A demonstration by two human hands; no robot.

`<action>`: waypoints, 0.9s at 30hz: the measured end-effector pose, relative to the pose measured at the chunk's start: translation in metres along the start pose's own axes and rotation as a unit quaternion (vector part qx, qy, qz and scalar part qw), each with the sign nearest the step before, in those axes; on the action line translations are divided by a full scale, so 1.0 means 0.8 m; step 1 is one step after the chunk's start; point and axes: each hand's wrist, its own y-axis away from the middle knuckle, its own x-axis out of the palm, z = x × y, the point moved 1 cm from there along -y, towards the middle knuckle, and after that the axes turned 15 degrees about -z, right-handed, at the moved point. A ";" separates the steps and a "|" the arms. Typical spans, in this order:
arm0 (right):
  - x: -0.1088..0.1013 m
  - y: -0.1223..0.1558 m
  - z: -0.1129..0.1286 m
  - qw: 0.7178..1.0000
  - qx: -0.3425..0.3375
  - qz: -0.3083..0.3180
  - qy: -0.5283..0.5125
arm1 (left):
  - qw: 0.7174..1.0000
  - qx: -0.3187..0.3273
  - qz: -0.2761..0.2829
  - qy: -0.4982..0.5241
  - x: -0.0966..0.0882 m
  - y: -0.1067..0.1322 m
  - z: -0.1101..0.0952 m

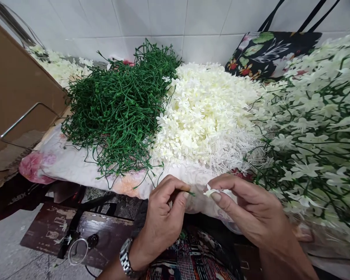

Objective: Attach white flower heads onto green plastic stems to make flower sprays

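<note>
My left hand (167, 212) pinches a green plastic stem (191, 193) between thumb and forefinger, its tip pointing right. Facing it across a small gap, my right hand (247, 210) grips a white artificial flower (210, 190) by thumb and forefinger. Stem and flower are apart. Beyond my left hand lies a tangled heap of green stems (119, 105). A pile of loose white blossoms (204, 109) spreads to the right of the heap, with thin white stamen pieces (233, 149) along its near side.
Assembled white flowers on green stems (315, 136) crowd the right side. A black floral bag (271, 54) leans against the tiled wall (163, 19). To the left stands a cardboard box (17, 77). A flowered cloth (76, 163) covers the work surface; a dark wooden bench (105, 229) sits below.
</note>
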 end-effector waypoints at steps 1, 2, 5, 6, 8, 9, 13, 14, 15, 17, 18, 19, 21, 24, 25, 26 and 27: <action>0.001 0.001 0.001 1.000 -0.008 -0.007 0.014 | 0.999 -0.028 -0.003 0.023 0.000 0.000 0.001; 0.002 0.002 0.003 1.000 -0.017 -0.009 0.024 | 0.997 -0.055 -0.003 0.049 0.000 0.000 0.003; 0.007 0.003 0.008 0.998 -0.037 -0.013 0.048 | 0.984 -0.126 0.007 0.128 0.002 0.004 0.012; 0.009 0.003 0.009 0.998 -0.040 -0.015 0.056 | 0.978 -0.140 0.011 0.151 0.003 0.005 0.015; 0.013 0.003 0.010 0.997 -0.047 -0.016 0.066 | 0.972 -0.149 0.014 0.180 0.004 0.007 0.020; 0.014 0.002 0.011 0.996 -0.053 -0.015 0.067 | 0.972 -0.146 0.016 0.185 0.004 0.007 0.021; 0.017 0.000 0.010 0.995 -0.081 -0.004 0.065 | 0.981 -0.110 0.017 0.159 0.004 0.006 0.019; 0.017 0.000 0.010 0.994 -0.088 -0.002 0.068 | 0.985 -0.093 0.016 0.142 0.004 0.005 0.018; 0.017 0.001 0.010 0.993 -0.095 0.001 0.074 | 0.990 -0.074 0.014 0.122 0.004 0.004 0.016; 0.016 0.002 0.009 0.990 -0.109 0.005 0.095 | 0.996 -0.035 0.010 0.083 0.004 0.003 0.013; 0.017 0.002 0.009 0.988 -0.115 0.009 0.105 | 0.998 -0.018 0.009 0.066 0.005 0.001 0.012; 0.017 0.003 0.007 0.986 -0.120 0.012 0.116 | 0.999 -0.004 0.007 0.051 0.006 0.000 0.012; 0.018 0.005 0.003 0.983 -0.126 0.015 0.130 | 1.000 0.015 0.004 0.024 0.008 -0.002 0.013; 0.022 0.006 -0.005 0.985 -0.120 0.016 0.123 | 1.000 0.026 0.003 -0.002 0.011 -0.004 0.016; 0.023 0.007 -0.007 0.986 -0.115 0.015 0.116 | 1.000 0.027 0.003 -0.006 0.012 -0.005 0.017; 0.025 0.007 -0.010 0.988 -0.111 0.014 0.109 | 1.000 0.027 0.004 -0.008 0.013 -0.005 0.018; 0.026 0.007 -0.012 0.989 -0.107 0.012 0.103 | 1.000 0.026 0.004 -0.009 0.014 -0.006 0.019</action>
